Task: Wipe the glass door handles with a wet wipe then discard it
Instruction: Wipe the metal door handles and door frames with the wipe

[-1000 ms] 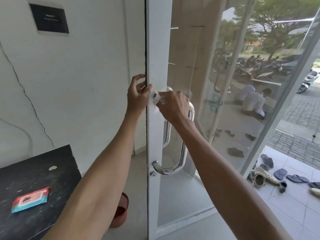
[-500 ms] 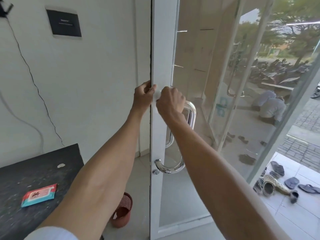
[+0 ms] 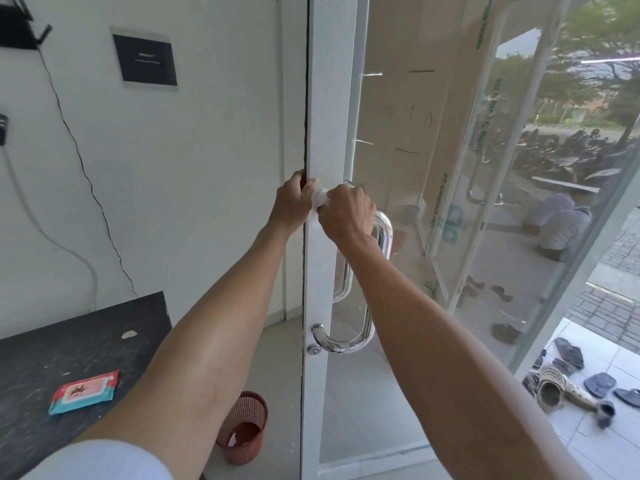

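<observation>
A chrome D-shaped door handle is fixed to the white frame of a glass door. My right hand grips a crumpled white wet wipe at the top end of the handle, where it meets the frame. My left hand clasps the door's edge at the same height, thumb touching the wipe. The handle's upper mount is hidden under my right hand. A second handle shows through the glass on the far side.
A red-brown mesh waste bin stands on the floor left of the door. A wet wipe packet lies on the black table at lower left. Sandals lie outside. Two people crouch beyond the glass.
Both hands stay at the handle's top; my left fingers have closed tighter round the door edge. The view has shifted a little, so the door sits further right.
</observation>
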Available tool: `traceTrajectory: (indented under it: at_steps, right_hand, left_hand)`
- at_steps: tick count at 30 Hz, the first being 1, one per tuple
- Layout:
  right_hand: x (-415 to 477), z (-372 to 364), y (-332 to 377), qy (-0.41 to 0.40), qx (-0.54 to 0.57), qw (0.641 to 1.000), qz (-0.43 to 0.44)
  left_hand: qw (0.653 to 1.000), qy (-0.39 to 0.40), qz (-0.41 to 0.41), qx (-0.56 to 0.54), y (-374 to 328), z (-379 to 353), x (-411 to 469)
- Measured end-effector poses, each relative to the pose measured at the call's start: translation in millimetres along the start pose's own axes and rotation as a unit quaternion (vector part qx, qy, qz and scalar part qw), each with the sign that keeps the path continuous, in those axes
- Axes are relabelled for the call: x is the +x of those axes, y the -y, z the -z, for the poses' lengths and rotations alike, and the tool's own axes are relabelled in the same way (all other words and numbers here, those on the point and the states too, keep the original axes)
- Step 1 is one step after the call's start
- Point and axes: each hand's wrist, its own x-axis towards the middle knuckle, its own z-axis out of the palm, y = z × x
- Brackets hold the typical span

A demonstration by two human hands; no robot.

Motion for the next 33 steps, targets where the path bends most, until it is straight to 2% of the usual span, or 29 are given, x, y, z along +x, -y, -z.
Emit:
traceTrajectory:
  at_steps: [5,10,13,15,23,29,33]
  right_hand:
    - [3.3,-0.6,-3.3,0.003,0.018,1.0,-0.012]
    - [4.6,-3.5,-4.6,0.011,0.021,1.0,-0.012]
    - [6.5,-2.5,-4.3,0.012,0.028,0.999,-0.011]
    - [6.9,-2.2,-3.6,0.022,0.032,0.999,-0.012]
    - [9.8,-2.2,-4.5,0.039,0.027,0.999,0.012]
    - [13.7,-1.9,-12.1,0.078,0.045,0.995,0.045]
    - [15.7,2.6,-26.6,0.093,0.11,0.989,0.039]
  left_hand:
    - [0.997,-0.067,-0.022,0.016,-2.1,-9.5,-5.9]
    - [0.997,-0.071,-0.02,0.039,0.4,-13.3,-2.9]
    - [0.985,-0.092,-0.043,0.141,-0.4,-13.4,-4.7]
    - [0.962,-0.102,-0.125,0.221,4.9,-12.8,-14.0]
    - [0.94,-0.012,-0.242,0.241,25.1,2.4,-27.9]
    - [0.954,0.033,-0.236,0.182,14.9,11.5,-11.4]
    - [0.938,0.095,-0.262,0.208,4.5,22.2,0.4]
